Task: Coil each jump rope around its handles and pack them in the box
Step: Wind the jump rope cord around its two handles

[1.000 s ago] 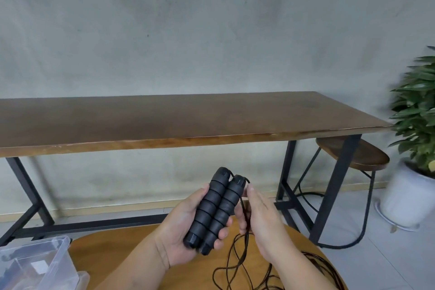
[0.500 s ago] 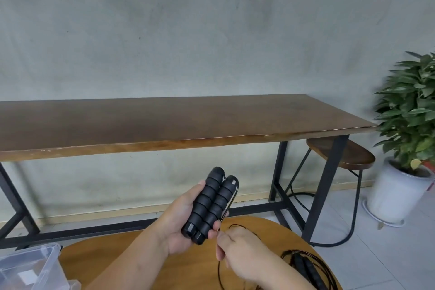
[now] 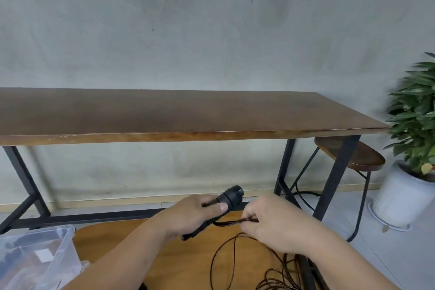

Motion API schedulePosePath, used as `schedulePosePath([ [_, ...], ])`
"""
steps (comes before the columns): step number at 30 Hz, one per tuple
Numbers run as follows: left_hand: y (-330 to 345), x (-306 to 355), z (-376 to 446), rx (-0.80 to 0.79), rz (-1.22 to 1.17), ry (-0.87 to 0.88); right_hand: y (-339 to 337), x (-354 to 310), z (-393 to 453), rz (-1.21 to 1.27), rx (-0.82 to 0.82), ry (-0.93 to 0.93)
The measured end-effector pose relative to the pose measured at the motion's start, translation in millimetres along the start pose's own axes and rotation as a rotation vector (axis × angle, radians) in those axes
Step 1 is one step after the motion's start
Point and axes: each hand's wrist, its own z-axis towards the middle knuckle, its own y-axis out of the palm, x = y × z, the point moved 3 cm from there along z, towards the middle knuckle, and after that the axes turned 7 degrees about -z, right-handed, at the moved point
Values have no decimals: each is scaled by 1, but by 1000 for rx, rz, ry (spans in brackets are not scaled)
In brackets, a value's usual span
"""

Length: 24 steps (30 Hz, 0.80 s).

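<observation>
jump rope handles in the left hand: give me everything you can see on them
The handles are black, with a round end cap showing; they look like foam or rubber, though motion blur hides detail. The left hand grips them, thumb across the top, so most of their length is covered; a dark lower end sticks out below the palm. They are tilted, cap up and to the right, above the round wooden table. A thin dark cord runs from them to the right hand, which pinches it.

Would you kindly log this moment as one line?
left hand: grips handles | right hand: pinches rope | box: waiting
</observation>
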Motion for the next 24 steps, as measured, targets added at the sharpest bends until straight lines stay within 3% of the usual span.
schedulePosePath([
  [4, 2, 2, -2, -34, 376, 67, -33, -7, 4, -37, 103, -60],
  [7, 1, 10, -12, -97, 426, 120, -59, -7, 13, -10, 89, -103],
  [14, 17, 38, -40, -170, 517, 153, -69, -21, 44, 65, -156, -286],
  [19, 3, 51, -51, -75, 205, 327, -38, 5, 63, 773, -185, -198],
  [24, -5, 44, -51, 3, 137, 275, 24, 10, 71, 1300, -234, -133],
])
